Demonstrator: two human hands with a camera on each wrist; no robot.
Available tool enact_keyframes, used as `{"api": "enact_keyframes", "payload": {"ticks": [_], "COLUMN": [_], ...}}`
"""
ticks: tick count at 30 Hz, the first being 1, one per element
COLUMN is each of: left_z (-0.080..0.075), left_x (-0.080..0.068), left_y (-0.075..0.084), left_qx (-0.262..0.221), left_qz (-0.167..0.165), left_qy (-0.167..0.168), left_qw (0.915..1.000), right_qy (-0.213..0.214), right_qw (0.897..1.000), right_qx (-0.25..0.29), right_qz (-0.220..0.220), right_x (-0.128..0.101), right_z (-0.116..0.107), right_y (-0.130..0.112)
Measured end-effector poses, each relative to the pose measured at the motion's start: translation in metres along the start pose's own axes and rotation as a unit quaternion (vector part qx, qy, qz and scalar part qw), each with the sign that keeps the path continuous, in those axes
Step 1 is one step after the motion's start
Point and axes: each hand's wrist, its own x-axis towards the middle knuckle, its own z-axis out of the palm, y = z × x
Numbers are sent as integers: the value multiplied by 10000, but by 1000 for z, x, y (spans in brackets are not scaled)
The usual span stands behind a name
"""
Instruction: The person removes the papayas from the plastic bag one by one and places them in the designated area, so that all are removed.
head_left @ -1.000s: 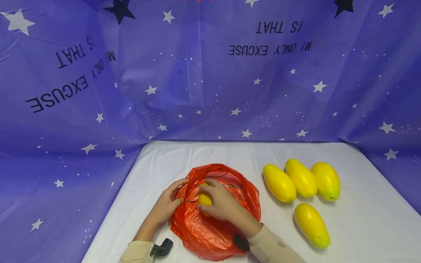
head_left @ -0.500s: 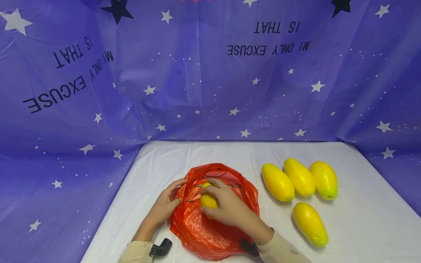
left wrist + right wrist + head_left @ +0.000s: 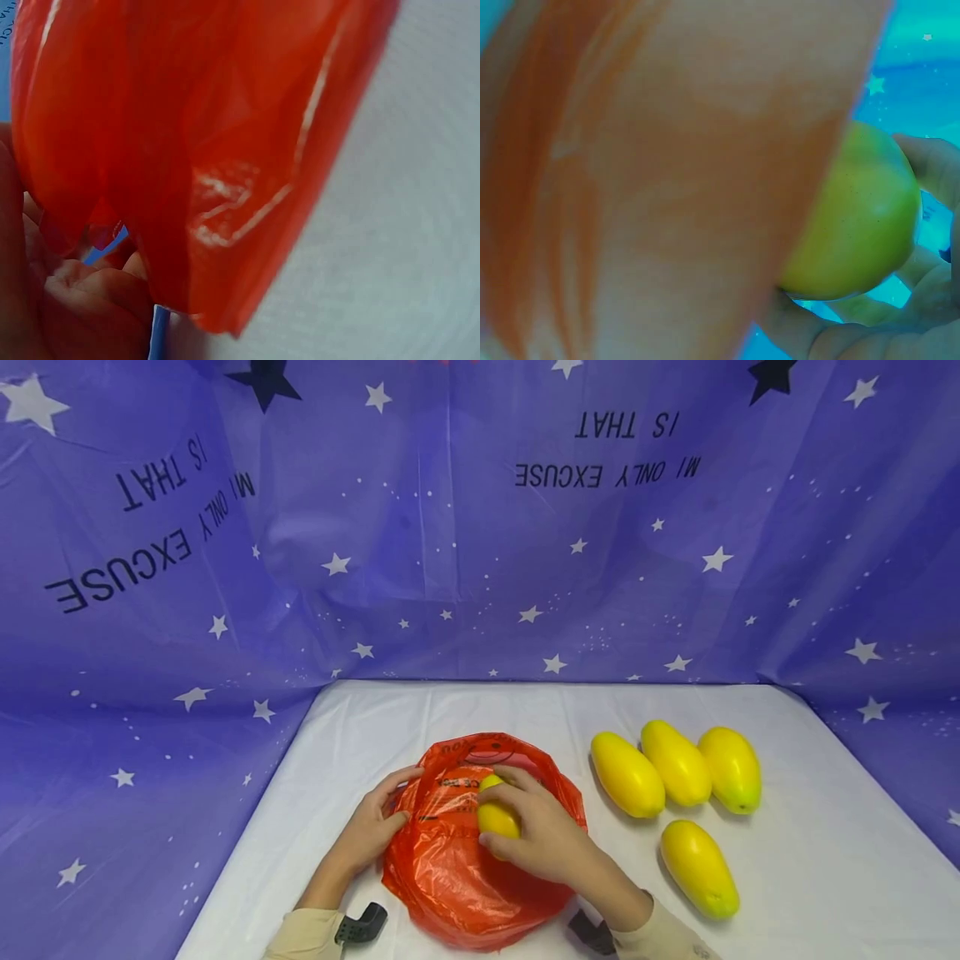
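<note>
A red plastic bag (image 3: 461, 889) stands with its mouth spread on the white-covered table. My left hand (image 3: 367, 828) holds the bag's left rim, thumb and fingers about the film; in the left wrist view the red film hides part of that hand (image 3: 90, 300). Over the bag's mouth, my right hand (image 3: 547, 835) grips a yellow mango (image 3: 497, 818), fingers curled round its far side and thumb on the near side. The right wrist view shows the same mango (image 3: 862, 217) between the fingers, partly covered by blurred bag film (image 3: 675, 180).
To the right lie a yellow mango (image 3: 626, 775), a second mango (image 3: 677, 764) and a greenish-tipped mango (image 3: 730, 770) in a row. Another mango (image 3: 699, 868) lies nearer. Black wrist devices, such as the left one (image 3: 362, 924), sit at the sleeves. A purple star-printed cloth (image 3: 480, 568) walls the back.
My right hand has moved right with the mango, from deeper in the bag toward its right rim, and more of the fruit shows. The left hand stays on the rim.
</note>
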Motion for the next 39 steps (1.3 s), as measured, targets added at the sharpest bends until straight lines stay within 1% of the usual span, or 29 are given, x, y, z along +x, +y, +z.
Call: {"api": "enact_keyframes", "payload": {"ticks": [5, 11, 14, 20, 29, 35, 39], "left_z": [1, 0, 0, -1, 1, 1, 1], "left_x": [-1, 0, 1, 0, -2, -2, -2], "left_y": [1, 2, 3, 2, -1, -1, 0], "left_qx": [-15, -70, -80, -64, -15, 22, 16], "left_qz": [-73, -68, -47, -26, -215, -199, -202], "left_qy": [14, -10, -19, -9, 8, 23, 17], "left_qw": [10000, 10000, 10000, 10000, 9998, 9998, 9998], "right_qy": [224, 471, 588, 768, 1002, 1280, 1386], "right_qw": [9997, 9987, 9980, 9967, 9941, 9906, 9875], "right_qx": [113, 177, 109, -78, 17, 142, 298], "right_qz": [39, 105, 215, 266, 425, 461, 691], "right_x": [-8, -16, -20, -29, -46, -53, -59], "right_z": [-6, -19, -27, -42, -61, -73, -82], "right_y": [4, 10, 13, 21, 31, 41, 48]}}
